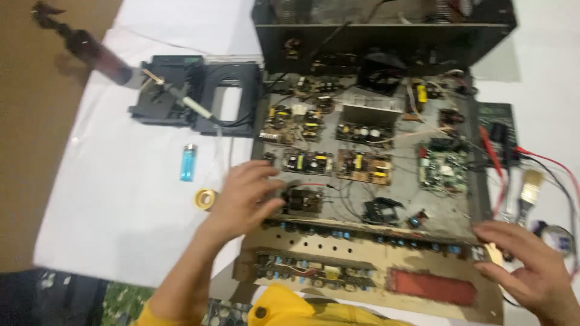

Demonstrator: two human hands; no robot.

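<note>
— What is the left hand (244,196) doing?

— It reaches over the near-left corner of the open electronics chassis (368,157), fingers spread and curled, fingertips touching a small dark circuit board (304,201) at the front edge of the tray. It grips nothing that I can make out.

— And the right hand (528,265)?

— It sits at the near-right corner of the chassis, fingers loosely bent, touching the edge of the front panel (368,274), the pale strip with a red window and a row of blue parts. Whether it pinches something small there, I cannot tell; the picture is blurred.

— Where does the chassis lie?

— In the middle of the white-covered surface (121,199), lid off, filled with several brown and green boards, a finned heat sink (370,113) and loose wires.

— What is around it?

— To the left, a blue lighter (188,162) and a small yellow roll of tape (206,198), just beside the left hand. Further back, a black disc-drive mechanism (193,93) with a soldering iron (121,63) lying across it. To the right, a multimeter (498,130) with red leads, and a paintbrush (528,190) near the right hand.
</note>
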